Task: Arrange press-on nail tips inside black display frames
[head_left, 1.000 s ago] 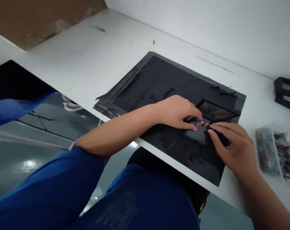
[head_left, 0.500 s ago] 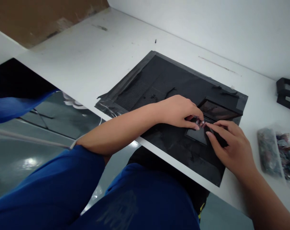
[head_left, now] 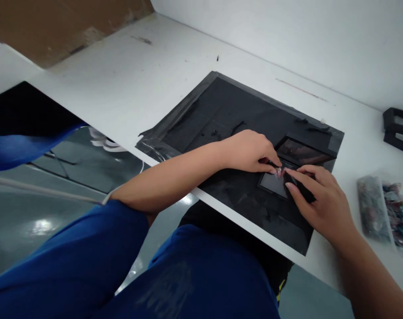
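Well, the white worktop (head_left: 121,79) carries a black mat (head_left: 254,106), scuffed and scattered with dark scraps. On the mat's right part sits a flat black case (head_left: 275,185), its shiny lid (head_left: 306,153) raised at the back. A clear tub (head_left: 374,212) of small bits stands just right of the mat. Over the case, the left hand (head_left: 249,151) appears to pinch thumb to forefinger, while the right hand (head_left: 321,192) keeps a gap between its fingertips. The step looks like close fingertip handling; the next move seems to call for a light, steady pinch. Between the hands is a tiny piece (head_left: 279,173), glossy, clear and pinkish; whether it touches the case, I cannot tell.
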Demonstrator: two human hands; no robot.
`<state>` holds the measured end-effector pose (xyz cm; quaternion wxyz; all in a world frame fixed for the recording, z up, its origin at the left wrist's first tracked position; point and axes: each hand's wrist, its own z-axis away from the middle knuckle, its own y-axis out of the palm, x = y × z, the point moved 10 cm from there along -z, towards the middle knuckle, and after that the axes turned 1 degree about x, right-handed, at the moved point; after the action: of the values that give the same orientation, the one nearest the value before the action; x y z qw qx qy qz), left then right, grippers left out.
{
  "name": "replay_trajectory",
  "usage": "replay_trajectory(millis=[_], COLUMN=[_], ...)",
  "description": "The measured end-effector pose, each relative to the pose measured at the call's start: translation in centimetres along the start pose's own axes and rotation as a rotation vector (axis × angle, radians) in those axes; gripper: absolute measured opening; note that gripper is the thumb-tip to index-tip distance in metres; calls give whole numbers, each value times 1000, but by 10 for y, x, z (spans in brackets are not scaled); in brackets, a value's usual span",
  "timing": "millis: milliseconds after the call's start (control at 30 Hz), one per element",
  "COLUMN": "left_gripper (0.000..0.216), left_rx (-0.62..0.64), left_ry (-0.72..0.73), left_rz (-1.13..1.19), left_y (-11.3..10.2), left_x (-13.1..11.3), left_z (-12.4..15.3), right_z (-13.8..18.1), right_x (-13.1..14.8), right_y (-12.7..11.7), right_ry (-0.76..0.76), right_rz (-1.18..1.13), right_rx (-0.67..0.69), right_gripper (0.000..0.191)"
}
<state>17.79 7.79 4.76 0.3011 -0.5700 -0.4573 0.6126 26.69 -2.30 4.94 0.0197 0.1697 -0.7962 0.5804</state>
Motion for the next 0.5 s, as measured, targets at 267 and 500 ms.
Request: replay_trajectory(millis=[267,500], left_gripper=[25,25], left_rx=[-11,-31], left_ry=[-6,-7], left_rz=[25,17], left_y=[0,-1], left_x=[1,-2], left_z=[1,0], right_z=[1,2], right_x=[-1,1], right_y=[1,-1], right_ry=[-15,-35], right_rz=[2,3], right_rx=[8,13], right_gripper=[34,30])
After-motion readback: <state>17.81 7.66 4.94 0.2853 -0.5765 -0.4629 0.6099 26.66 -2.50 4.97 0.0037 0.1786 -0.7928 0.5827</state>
